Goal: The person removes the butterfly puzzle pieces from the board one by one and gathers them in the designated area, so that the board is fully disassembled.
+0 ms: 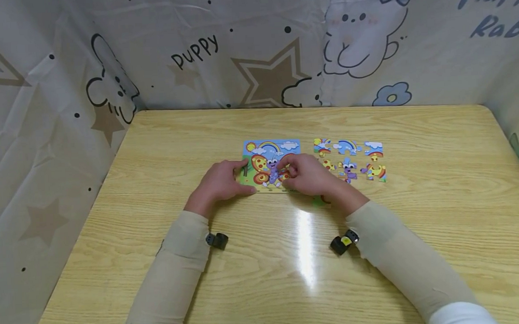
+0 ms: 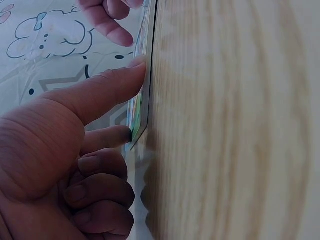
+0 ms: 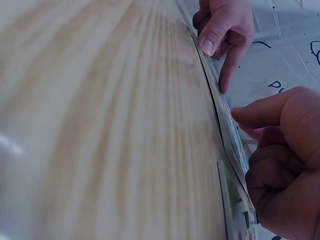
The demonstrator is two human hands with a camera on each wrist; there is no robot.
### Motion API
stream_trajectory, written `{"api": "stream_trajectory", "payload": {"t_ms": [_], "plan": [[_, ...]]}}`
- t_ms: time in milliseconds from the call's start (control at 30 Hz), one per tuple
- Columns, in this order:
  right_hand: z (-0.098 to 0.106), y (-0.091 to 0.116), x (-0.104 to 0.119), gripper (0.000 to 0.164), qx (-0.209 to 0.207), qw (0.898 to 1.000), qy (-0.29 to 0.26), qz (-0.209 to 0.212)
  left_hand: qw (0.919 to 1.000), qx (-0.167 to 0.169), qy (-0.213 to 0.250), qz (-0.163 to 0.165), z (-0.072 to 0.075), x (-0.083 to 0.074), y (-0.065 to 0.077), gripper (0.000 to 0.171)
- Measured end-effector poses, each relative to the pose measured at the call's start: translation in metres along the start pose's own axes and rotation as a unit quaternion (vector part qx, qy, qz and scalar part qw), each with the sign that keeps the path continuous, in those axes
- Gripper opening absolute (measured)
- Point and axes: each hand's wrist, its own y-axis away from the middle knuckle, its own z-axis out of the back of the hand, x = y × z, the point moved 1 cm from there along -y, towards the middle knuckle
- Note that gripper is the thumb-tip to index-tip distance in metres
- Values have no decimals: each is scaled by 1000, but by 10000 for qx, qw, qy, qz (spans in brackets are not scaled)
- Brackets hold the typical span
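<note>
A picture board (image 1: 269, 147) with a butterfly, rainbow and sun lies on the table. My left hand (image 1: 221, 180) is at its left side, thumb and index finger extended and touching the board near its edge; in the left wrist view, the other fingers of this hand (image 2: 45, 150) are curled in. Over the board's right part is my right hand (image 1: 310, 174), its thumb and index finger reaching onto the picture. No piece shows between them. To the right lie loose jigsaw pieces, among them a rainbow piece (image 1: 347, 146) and a purple butterfly-face piece (image 1: 349, 169).
A cloud piece (image 1: 374, 148) and a yellow-and-red wing piece (image 1: 375, 172) lie at the right end of the loose group. One green piece (image 1: 318, 201) is partly hidden under my right wrist. The wooden table (image 1: 265, 287) meets a printed cloth (image 1: 263, 46) behind.
</note>
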Motion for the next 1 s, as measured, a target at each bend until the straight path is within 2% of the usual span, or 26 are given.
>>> {"api": "stream_trajectory", "payload": {"t_ms": [400,767,1000], "plan": [[7,-8,2,31,685,9975,135,-70,9998,-2,105,-189,-1,3,-2,89],[9,-10,1,30,856,9962,2,-147,9998,9,71,-165,0,3,-2,88],[9,-13,2,34,969,9952,113,-19,9998,-7,36,-173,1,2,-1,88]]}}
